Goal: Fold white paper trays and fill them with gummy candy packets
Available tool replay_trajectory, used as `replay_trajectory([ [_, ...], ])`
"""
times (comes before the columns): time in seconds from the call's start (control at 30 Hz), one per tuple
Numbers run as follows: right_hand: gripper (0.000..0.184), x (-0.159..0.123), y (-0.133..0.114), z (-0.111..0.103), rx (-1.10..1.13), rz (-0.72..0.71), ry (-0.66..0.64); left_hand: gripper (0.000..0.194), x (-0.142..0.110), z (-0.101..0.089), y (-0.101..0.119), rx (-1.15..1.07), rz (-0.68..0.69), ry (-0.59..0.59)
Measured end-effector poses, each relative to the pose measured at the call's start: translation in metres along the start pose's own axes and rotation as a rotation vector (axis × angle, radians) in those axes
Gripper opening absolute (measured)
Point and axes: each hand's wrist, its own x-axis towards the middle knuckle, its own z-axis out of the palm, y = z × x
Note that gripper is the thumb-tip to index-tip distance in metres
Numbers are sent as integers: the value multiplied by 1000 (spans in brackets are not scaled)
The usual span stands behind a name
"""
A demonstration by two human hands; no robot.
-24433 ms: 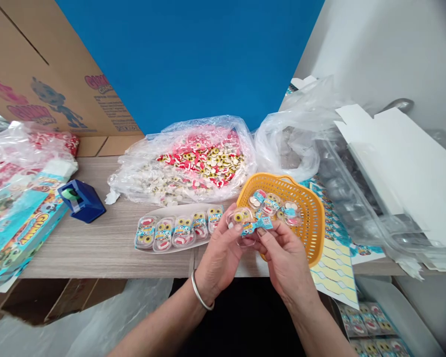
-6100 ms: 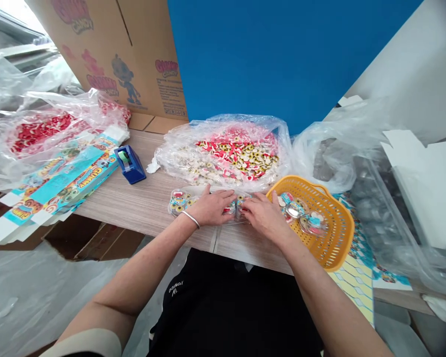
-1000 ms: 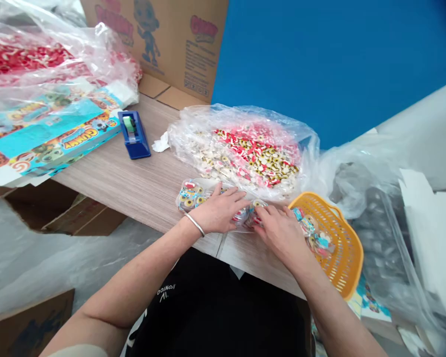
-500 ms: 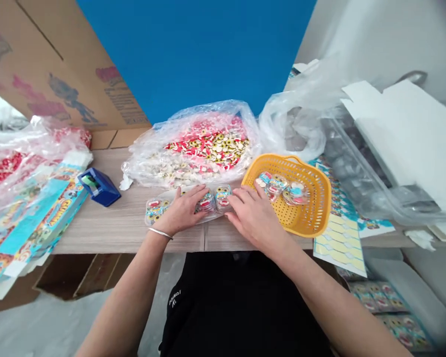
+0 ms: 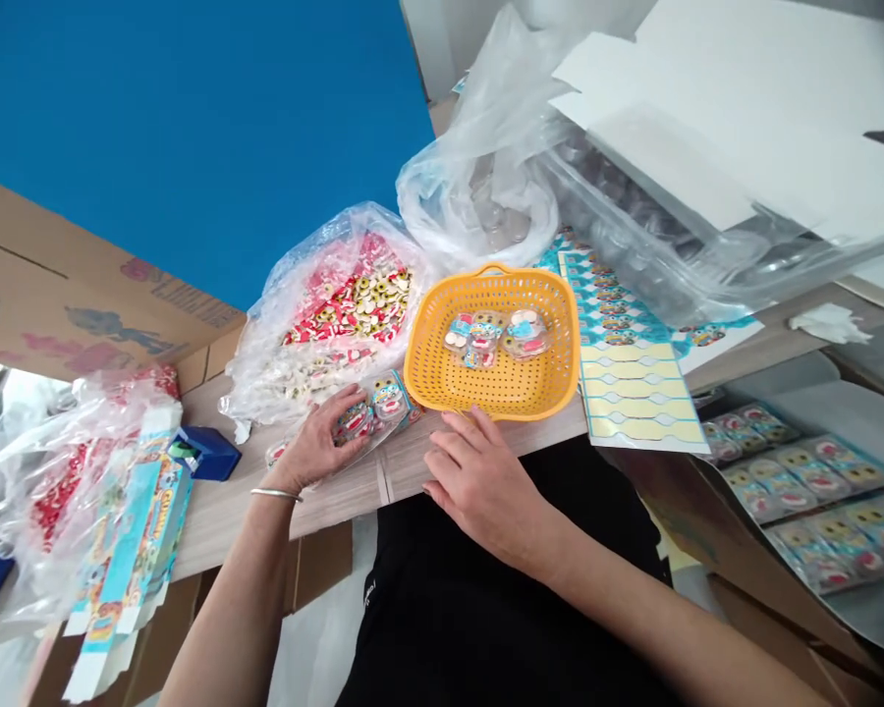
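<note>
My left hand (image 5: 322,444) lies over the left end of a row of small clear plastic packs (image 5: 388,400) on the table. Its thumb and fingers are apart, and part of the row is hidden under them. Colourful pieces in red, white and blue show through the plastic. My right hand (image 5: 478,483) hovers at the table's front edge, fingers loosely spread, with nothing in it. The fingertips are close to the near rim of a yellow plastic basket (image 5: 492,401). Several similar clear packs (image 5: 524,334) lie inside the basket.
Behind the packs lies an open plastic bag of small pieces (image 5: 368,304). A sheet of yellow stickers (image 5: 634,393) overhangs the edge at right. A tape dispenser (image 5: 210,455) and a printed carton (image 5: 129,530) are at left. A box of filled packs (image 5: 817,481) sits lower right.
The view has swung to the right. My right hand has come off the packs and moved to the basket's near side. My left hand stays on the row.
</note>
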Motion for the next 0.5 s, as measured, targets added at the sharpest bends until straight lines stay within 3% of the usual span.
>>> replay_trajectory([
  [0.27, 19, -1, 1, 1, 35, -33, 48, 59, 7, 0, -12, 1, 51, 39],
  [0.5, 19, -2, 2, 3, 49, -30, 40, 68, 17, 5, -16, 34, 108, 134],
])
